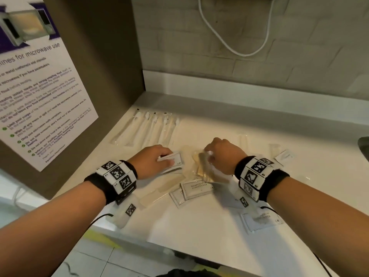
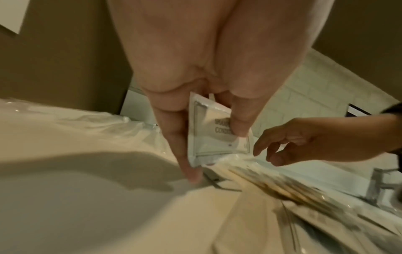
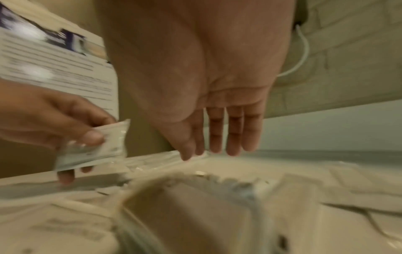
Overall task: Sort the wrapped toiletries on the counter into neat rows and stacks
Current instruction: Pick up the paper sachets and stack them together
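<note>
My left hand (image 1: 162, 158) pinches a small stack of white shampoo sachets (image 2: 219, 137) between thumb and fingers, just above the white counter (image 1: 199, 226). To its right, my right hand (image 3: 215, 149) hovers with straight fingers and holds nothing, over a loose heap of clear-wrapped combs (image 1: 203, 168). Two more shampoo sachets (image 1: 196, 189) lie in front of the heap. A row of wrapped toothbrushes (image 1: 147, 126) lies side by side at the back left. A single sachet (image 1: 261, 220) lies at the front right under my right wrist.
A brown side panel with a microwave notice (image 1: 36, 86) bounds the counter on the left. A tiled wall with a hanging white cable (image 1: 239, 50) is at the back. More wrapped items (image 1: 284, 155) lie far right, near a dark sink edge (image 1: 363, 144).
</note>
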The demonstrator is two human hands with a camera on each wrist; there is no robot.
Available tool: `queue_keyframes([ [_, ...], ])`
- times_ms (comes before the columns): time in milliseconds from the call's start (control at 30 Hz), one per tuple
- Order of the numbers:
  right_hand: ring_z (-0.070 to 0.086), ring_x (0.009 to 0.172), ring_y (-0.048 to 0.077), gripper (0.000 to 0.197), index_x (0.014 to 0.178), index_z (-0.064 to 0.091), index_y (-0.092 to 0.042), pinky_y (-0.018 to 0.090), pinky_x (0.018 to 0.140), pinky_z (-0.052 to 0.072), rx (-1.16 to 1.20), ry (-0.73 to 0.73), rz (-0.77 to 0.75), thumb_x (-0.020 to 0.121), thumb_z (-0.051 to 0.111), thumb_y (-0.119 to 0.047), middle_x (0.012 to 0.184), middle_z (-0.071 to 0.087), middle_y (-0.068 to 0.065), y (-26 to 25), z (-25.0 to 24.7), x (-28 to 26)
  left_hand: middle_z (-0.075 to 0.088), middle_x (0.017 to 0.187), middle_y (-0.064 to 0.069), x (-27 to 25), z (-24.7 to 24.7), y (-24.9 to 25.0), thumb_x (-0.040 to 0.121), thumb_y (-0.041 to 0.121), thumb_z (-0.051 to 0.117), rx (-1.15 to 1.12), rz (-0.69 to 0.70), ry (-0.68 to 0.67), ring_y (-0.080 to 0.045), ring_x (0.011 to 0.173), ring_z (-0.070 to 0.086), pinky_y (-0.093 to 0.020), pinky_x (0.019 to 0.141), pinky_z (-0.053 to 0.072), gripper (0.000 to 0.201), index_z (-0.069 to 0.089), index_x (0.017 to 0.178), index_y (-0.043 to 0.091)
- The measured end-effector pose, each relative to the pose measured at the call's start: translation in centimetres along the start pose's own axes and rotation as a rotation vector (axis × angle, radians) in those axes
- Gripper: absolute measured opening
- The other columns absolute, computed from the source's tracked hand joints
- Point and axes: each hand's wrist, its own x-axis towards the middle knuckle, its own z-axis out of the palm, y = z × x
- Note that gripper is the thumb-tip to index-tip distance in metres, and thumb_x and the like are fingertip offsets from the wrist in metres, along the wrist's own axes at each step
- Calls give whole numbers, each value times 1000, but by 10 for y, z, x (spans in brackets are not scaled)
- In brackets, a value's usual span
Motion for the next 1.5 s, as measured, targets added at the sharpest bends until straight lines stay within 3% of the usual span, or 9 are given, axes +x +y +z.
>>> queue_keyframes([
  [167, 55, 103, 23, 38, 122, 60, -20, 35, 86, 48, -45, -156, -439, 88, 59, -37, 112, 61, 2, -36, 1, -31, 68, 89, -23, -7, -7, 8, 100, 23, 53, -410, -144, 6, -30, 66, 65, -35, 55, 55, 14, 63, 105, 16],
  [367, 50, 108, 21, 52, 129, 53, -25, 33, 84, 40, -69, -202, -333, 81, 68, -38, 119, 57, -1, -34, 14, -30, 68, 96, -18, -13, 2, 9, 99, 19, 52, -389, -147, -20, -25, 72, 67, -34, 57, 54, 13, 58, 110, 16],
  [500, 57, 99, 25, 11, 94, 56, -18, 33, 80, 45, -17, -277, -249, 85, 60, -22, 102, 61, 3, -28, 4, -33, 66, 105, -27, -14, 9, 11, 100, 15, 38, -423, -220, -96, -33, 72, 64, -38, 57, 50, 13, 50, 105, 14],
  [600, 57, 90, 26, 19, 75, 47, -21, 35, 80, 48, 104, -317, -230, 88, 58, -15, 90, 58, 3, -24, -10, -38, 63, 109, -22, -13, 11, 16, 100, 12, 35, -421, -216, -101, -32, 73, 65, -38, 58, 50, 13, 48, 101, 13],
  [833, 55, 79, 20, 17, 106, 57, -10, 32, 72, 44, 325, -191, -255, 95, 57, -23, 90, 62, 2, -18, -36, -37, 66, 114, -13, -3, 9, 14, 101, 8, 43, -452, -168, 58, -36, 87, 71, -44, 71, 61, 22, 59, 113, 17],
  [967, 50, 78, 19, 11, 102, 50, -14, 33, 72, 43, 286, -272, -274, 98, 47, -24, 85, 53, -3, -22, -29, -42, 69, 104, -1, 0, 5, 18, 98, 14, 55, -472, -128, 152, -13, 71, 72, -35, 62, 62, 21, 65, 114, 21],
  [1067, 47, 81, 22, 6, 97, 45, -15, 35, 73, 40, 206, -369, -294, 99, 41, -18, 95, 47, 4, -31, -8, -46, 68, 113, -7, 3, 4, 21, 98, 14, 55, -449, -84, 205, -17, 85, 70, -24, 62, 60, 22, 62, 119, 17],
  [1233, 49, 93, 17, 52, 136, 40, -14, 33, 84, 48, 116, -309, -271, 88, 59, -17, 122, 43, 4, -36, 24, -55, 63, 122, -6, 8, 5, 24, 101, 14, 47, -458, -75, 239, -11, 95, 61, -15, 64, 56, 24, 59, 122, 16],
  [1500, 51, 95, 22, 25, 107, 55, -17, 33, 82, 48, 71, -237, -255, 84, 64, -18, 111, 58, 6, -30, 16, -54, 65, 118, -1, 6, 11, 25, 94, 33, 61, -425, -105, 247, -17, 91, 66, -31, 80, 57, 29, 58, 120, 21],
])
